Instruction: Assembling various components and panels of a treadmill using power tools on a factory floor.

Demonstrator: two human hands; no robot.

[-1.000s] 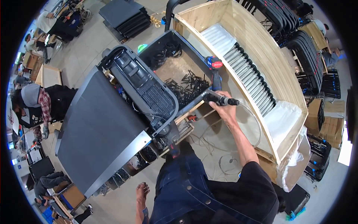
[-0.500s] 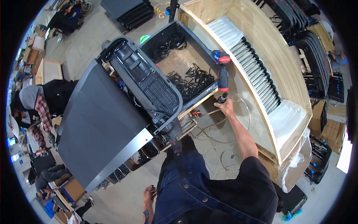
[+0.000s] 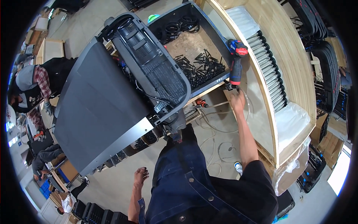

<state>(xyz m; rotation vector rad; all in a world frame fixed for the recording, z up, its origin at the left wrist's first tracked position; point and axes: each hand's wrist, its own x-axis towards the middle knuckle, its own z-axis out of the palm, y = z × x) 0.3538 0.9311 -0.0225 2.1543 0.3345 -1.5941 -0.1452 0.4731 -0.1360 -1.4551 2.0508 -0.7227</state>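
My right hand (image 3: 238,100) reaches in beside the grey bin (image 3: 209,86), fingers curled and mostly hidden. A small black tool part (image 3: 228,86) sits right by its fingertips; what the hand grips is not clear. Just above, a blue and red cordless drill (image 3: 235,69) lies at the bin's corner, battery end toward me. My left hand (image 3: 141,175) hangs low beside my body, loosely bent and holding nothing. Ahead of me stands a large dark machine deck (image 3: 100,108) with an uncovered motor housing (image 3: 149,59). An orange-tipped tool (image 3: 201,103) rests under the bin.
Black bolts (image 3: 201,69) and coiled black cables (image 3: 179,28) lie in the bin. A wooden crate (image 3: 298,74) with metal rollers (image 3: 266,63) curves along the right. Hoses (image 3: 214,128) loop over the floor. Another person (image 3: 41,84) works beyond the deck at left.
My right hand has moved slightly up and right, close under the drill, with the black tool part shifting up too. The left hand has swung a little left and up. The whole view has shifted.
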